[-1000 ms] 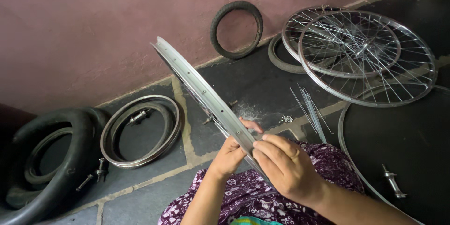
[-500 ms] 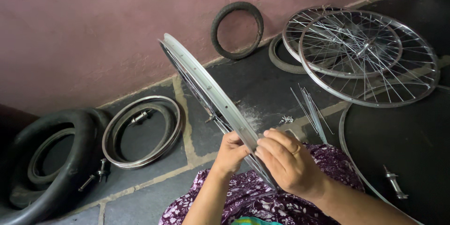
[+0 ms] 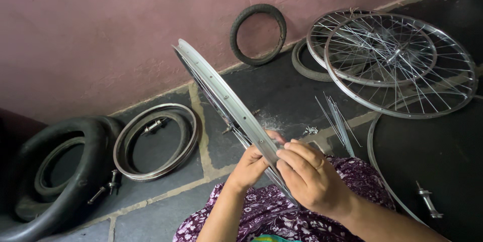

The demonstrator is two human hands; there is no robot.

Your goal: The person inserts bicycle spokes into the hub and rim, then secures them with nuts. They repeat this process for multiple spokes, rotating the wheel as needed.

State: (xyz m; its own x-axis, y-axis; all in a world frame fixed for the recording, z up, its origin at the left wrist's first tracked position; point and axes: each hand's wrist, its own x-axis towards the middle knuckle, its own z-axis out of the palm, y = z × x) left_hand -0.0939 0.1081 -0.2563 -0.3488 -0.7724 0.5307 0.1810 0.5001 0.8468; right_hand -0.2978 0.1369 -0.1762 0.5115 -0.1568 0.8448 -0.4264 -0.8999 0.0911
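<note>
— Purple flowered cloth covers the lap, and above it the left hand and right hand both pinch a bare bicycle rim, tilted on edge. How far along?

— Early, I'd judge: shiny aluminium, drilled holes showing, no spokes visible in it. Loose spokes lie just beyond on the dark stone floor.

— And farther?

— Two laced wheels lie flat; steel hoops, a fat rubber tyre, and a small tyre leaning against the pink wall.
</note>
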